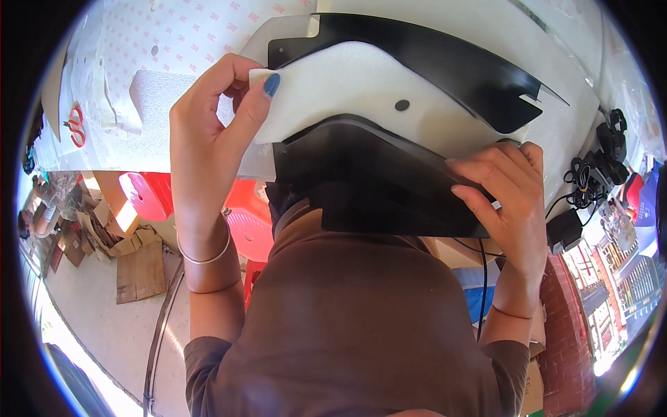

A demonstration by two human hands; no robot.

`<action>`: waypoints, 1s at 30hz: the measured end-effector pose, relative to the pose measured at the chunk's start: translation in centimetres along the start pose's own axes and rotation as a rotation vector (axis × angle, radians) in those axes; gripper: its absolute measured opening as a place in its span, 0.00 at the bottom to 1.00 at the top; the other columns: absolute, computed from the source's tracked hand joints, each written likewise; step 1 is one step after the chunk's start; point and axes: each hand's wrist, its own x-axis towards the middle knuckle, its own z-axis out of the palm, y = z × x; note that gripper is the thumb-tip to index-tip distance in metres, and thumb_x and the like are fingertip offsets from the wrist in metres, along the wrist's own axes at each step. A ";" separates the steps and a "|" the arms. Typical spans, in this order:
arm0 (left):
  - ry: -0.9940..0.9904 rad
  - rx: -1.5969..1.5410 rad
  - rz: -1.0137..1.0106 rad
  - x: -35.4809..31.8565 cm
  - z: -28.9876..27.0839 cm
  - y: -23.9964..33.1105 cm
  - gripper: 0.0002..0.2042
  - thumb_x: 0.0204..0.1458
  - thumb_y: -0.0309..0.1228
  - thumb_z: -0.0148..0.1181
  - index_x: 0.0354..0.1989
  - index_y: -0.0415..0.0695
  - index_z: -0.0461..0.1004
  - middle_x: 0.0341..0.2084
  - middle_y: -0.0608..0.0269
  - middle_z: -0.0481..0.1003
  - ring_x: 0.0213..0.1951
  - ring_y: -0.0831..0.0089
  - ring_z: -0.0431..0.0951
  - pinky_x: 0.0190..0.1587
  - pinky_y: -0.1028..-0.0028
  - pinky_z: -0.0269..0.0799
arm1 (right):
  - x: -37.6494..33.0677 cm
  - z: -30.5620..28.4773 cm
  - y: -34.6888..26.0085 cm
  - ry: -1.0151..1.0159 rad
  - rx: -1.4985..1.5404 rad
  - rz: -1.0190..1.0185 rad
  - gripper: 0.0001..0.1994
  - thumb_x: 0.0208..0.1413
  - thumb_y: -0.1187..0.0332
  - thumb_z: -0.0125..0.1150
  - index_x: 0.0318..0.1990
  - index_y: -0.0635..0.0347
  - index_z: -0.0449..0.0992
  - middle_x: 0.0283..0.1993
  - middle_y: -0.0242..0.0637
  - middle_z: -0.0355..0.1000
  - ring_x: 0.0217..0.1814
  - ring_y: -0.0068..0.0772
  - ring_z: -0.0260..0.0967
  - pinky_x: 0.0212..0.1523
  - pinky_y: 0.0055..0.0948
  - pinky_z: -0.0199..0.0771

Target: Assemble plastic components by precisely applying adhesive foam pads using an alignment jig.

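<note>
A white, curved felt-like sheet (333, 83) with a small dark oval hole lies across the work table in front of me. My left hand (222, 125) pinches its upper left corner between thumb and fingers. Directly below it is a glossy black curved panel (375, 187), whose lower part reaches over the table's near edge. My right hand (504, 191) grips this panel near its right end, close to the white sheet's right tip. Beyond the white sheet lies a second black curved panel (417, 59), with a notch at its right end; neither hand holds it.
Red-handled scissors (76, 127) and a sheet of printed backing paper (187, 35) are on the table's left. Black cables and adapters (590, 170) sit at the right edge. Below are red plastic stools (251, 222) and flattened cardboard (139, 267).
</note>
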 end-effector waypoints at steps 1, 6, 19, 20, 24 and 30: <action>0.001 0.027 0.016 0.0 0.0 0.0 0.05 0.51 0.25 0.59 0.31 0.37 0.70 0.20 0.67 0.68 0.24 0.80 0.63 0.30 0.81 0.61 | 0.0 0.0 0.0 0.002 0.000 0.001 0.08 0.43 0.65 0.66 0.32 0.54 0.76 0.28 0.26 0.70 0.33 0.29 0.65 0.40 0.30 0.55; -0.035 0.157 -0.046 -0.2 0.1 -0.9 0.05 0.51 0.27 0.59 0.29 0.38 0.71 0.18 0.66 0.68 0.24 0.77 0.64 0.33 0.77 0.60 | 0.1 0.0 -0.1 0.012 0.009 0.003 0.08 0.43 0.65 0.66 0.32 0.53 0.76 0.28 0.26 0.70 0.33 0.29 0.65 0.40 0.30 0.55; 0.078 0.337 0.063 0.1 1.1 -1.2 0.05 0.52 0.30 0.59 0.30 0.42 0.72 0.20 0.67 0.70 0.24 0.75 0.63 0.40 0.75 0.56 | 0.7 -0.3 -1.9 0.156 0.129 0.013 0.12 0.45 0.68 0.64 0.39 0.59 0.75 0.29 0.32 0.68 0.34 0.36 0.65 0.38 0.36 0.62; 0.078 0.337 0.064 0.0 1.2 -1.3 0.05 0.52 0.30 0.59 0.30 0.42 0.72 0.20 0.67 0.70 0.24 0.75 0.63 0.40 0.75 0.56 | 1.0 -0.1 -2.4 0.156 0.129 0.014 0.12 0.45 0.68 0.64 0.39 0.59 0.75 0.29 0.32 0.68 0.34 0.36 0.65 0.38 0.36 0.62; 0.092 0.323 0.039 -0.1 1.3 -1.4 0.05 0.52 0.30 0.59 0.31 0.42 0.73 0.19 0.68 0.70 0.24 0.75 0.63 0.40 0.76 0.56 | 2.7 1.1 -3.2 0.060 0.142 0.107 0.13 0.52 0.76 0.52 0.45 0.60 0.75 0.33 0.44 0.70 0.34 0.46 0.67 0.36 0.36 0.66; 0.104 0.291 0.039 -0.3 1.3 -1.6 0.06 0.52 0.31 0.59 0.30 0.42 0.73 0.19 0.69 0.70 0.24 0.76 0.63 0.40 0.76 0.55 | 4.1 2.0 -3.3 -0.020 0.192 0.164 0.17 0.51 0.79 0.48 0.48 0.60 0.73 0.22 0.45 0.67 0.22 0.47 0.65 0.27 0.35 0.64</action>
